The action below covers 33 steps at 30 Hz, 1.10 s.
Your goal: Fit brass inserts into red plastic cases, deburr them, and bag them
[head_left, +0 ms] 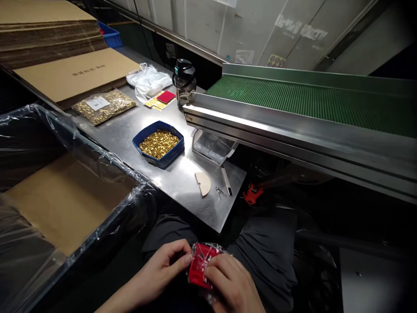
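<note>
Low over the lap, a flat red item in a clear plastic bag point(197, 270) is between both hands. What the red item is I cannot make out. My left hand point(166, 263) pinches the bag's left edge between thumb and fingers. Over its right side, my right hand point(230, 278) curls, with the fingertips pressed on the plastic. Beyond them, on the metal table point(182, 191), lie a half-round beige piece point(203, 184), a small pair of scissors point(220, 191) and a white utility knife point(227, 181). A blue bin point(166, 161) holds many small gold-coloured metal parts point(159, 143).
A green conveyor belt point(293, 98) with metal sides juts in from the right, above a clear tray point(211, 150). At left stands a plastic-lined box point(140, 187). Farther back are stacked cardboard point(74, 71), a bag of gold parts point(104, 105), white plastic bags point(150, 80) and a dark bottle point(185, 82).
</note>
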Tool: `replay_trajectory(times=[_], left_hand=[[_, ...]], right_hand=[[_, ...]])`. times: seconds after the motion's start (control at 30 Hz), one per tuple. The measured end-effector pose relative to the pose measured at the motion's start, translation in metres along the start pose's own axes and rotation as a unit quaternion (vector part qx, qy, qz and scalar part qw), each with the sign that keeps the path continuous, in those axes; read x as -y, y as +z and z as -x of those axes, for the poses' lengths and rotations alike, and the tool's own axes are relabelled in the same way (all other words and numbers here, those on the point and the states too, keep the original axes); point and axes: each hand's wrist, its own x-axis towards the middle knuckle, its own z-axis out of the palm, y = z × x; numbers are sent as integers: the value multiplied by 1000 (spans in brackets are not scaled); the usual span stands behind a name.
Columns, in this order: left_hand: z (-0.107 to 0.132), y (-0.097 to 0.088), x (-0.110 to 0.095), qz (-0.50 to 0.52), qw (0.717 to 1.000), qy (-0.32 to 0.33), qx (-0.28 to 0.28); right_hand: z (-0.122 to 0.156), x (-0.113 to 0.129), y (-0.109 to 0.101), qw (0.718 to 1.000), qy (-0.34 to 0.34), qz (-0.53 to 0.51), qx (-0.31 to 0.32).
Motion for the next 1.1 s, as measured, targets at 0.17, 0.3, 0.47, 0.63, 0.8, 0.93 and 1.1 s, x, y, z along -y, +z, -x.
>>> replay_trajectory(times=[0.17, 0.3, 0.47, 0.63, 0.8, 0.93, 1.1], left_hand=[[5, 13, -3, -113, 983, 99, -103], [8, 21, -8, -246, 967, 57, -35], [5, 22, -17, -210, 978, 1, -6], [-7, 21, -22, -27, 999, 22, -24], [-13, 4, -25, -17, 997, -3, -75], [-9, -14, -20, 37, 998, -39, -35], [-3, -23, -12, 115, 992, -46, -28]], right_hand=[[1, 1, 2, 989, 91, 89, -73], [5, -4, 9, 977, 125, 140, -105], [1, -6, 24, 964, 150, 208, -74], [-12, 0, 33, 961, 105, 255, 33], [-5, -11, 3, 981, 139, 132, -24], [-9, -17, -11, 977, 197, -36, -71], [-49, -5, 20, 947, 257, -194, -3]])
